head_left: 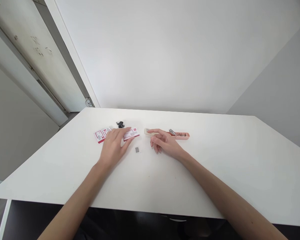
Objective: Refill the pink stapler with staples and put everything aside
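My left hand (113,145) has its thumb and fingers closed about a small white-and-red box (131,133) lying on the table, probably a staple box. A similar white-and-red box (100,136) lies left of this hand, partly covered by it. My right hand (167,144) holds nothing I can see; its index finger stretches over a cream-coloured piece (146,131), the other fingers loosely bent. Behind that hand lies a long pink stapler-like thing (183,136), opened up, with metal parts showing. Between the hands sits a small grey block (137,150), perhaps staples.
A small black object (120,124), possibly a clip, lies behind my left hand. Everything rests on a white table (140,190) whose back edge meets a pale wall (165,56). A door-like panel (37,50) stands at the left.
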Demonstrator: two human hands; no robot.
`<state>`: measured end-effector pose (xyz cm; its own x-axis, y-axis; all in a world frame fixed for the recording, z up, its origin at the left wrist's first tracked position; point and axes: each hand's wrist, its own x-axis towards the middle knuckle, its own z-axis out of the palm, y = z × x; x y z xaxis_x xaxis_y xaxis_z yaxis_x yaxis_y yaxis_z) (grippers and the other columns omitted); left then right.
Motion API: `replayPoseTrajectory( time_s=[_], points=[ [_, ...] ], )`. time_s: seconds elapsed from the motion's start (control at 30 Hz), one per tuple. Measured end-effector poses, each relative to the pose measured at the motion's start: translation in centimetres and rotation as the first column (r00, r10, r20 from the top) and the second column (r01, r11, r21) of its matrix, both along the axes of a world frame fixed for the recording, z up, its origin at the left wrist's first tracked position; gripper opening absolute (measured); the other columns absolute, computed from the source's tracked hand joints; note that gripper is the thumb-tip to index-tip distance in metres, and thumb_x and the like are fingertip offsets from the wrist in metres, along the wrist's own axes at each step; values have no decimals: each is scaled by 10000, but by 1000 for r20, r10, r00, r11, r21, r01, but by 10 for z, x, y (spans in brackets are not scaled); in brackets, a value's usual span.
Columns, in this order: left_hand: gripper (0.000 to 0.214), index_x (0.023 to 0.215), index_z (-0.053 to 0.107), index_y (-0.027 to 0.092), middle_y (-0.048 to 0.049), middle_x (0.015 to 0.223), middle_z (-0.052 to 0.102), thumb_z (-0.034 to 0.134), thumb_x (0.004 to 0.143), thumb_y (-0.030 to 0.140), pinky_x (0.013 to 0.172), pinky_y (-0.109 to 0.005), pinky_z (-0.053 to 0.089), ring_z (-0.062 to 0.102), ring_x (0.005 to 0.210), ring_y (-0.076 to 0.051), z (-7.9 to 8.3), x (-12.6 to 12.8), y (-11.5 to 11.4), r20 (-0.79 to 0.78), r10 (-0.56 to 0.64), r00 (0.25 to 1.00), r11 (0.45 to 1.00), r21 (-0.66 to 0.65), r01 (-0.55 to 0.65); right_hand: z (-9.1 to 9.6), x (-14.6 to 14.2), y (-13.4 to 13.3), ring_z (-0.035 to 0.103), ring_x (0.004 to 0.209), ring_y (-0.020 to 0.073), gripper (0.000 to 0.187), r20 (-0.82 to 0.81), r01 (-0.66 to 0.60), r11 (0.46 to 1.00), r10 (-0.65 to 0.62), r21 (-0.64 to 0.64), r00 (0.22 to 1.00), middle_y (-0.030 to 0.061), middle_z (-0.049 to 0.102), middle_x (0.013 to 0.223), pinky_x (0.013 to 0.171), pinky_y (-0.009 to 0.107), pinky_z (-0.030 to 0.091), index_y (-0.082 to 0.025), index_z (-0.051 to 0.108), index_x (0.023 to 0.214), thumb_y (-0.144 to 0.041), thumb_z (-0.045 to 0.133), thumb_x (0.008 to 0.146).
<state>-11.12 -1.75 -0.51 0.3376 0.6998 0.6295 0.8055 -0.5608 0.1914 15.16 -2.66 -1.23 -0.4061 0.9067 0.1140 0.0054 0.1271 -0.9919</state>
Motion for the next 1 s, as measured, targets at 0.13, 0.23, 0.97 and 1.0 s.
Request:
replayPoseTrajectory(
  time_s=[0.13, 0.23, 0.97, 1.0],
  points=[
    [394, 1324, 617, 196, -134, 1228, 726, 559, 1015, 434, 1001, -532, 455, 595, 1184, -363, 0, -17, 9, -33, 245, 969, 969, -29, -246, 0, 0, 0, 611, 622, 128, 405, 7, -13, 1000, 13, -21, 1000, 5, 667, 851, 573, 283, 465, -244, 631, 1289, -513, 628, 987],
    [449, 1367, 579, 165, -163, 1341, 662, 568, 1001, 424, 1038, -549, 436, 522, 1276, -385, -3, -21, 11, -43, 287, 957, 958, 4, -287, 1, -1, -1, 609, 625, 127, 386, 19, -18, 999, 19, -29, 1000, 4, 667, 849, 586, 287, 468, -237, 636, 1267, -496, 637, 982],
    [316, 1112, 700, 252, -68, 1196, 730, 709, 930, 510, 1064, -513, 465, 580, 1245, -307, 2, 0, -6, -155, -285, 946, 951, -174, 258, 3, -1, -2, 615, 656, 125, 237, 127, -38, 999, 40, -17, 991, 10, 688, 862, 605, 274, 456, -242, 709, 1116, -418, 632, 979],
    [267, 1072, 707, 254, -62, 1190, 730, 701, 943, 488, 1065, -507, 465, 581, 1243, -299, 2, 0, -5, -154, -292, 944, 949, -168, 266, 3, -1, -2, 616, 657, 125, 238, 130, -38, 999, 40, -18, 991, 11, 689, 864, 605, 273, 456, -240, 710, 1117, -416, 630, 979]
  ],
)
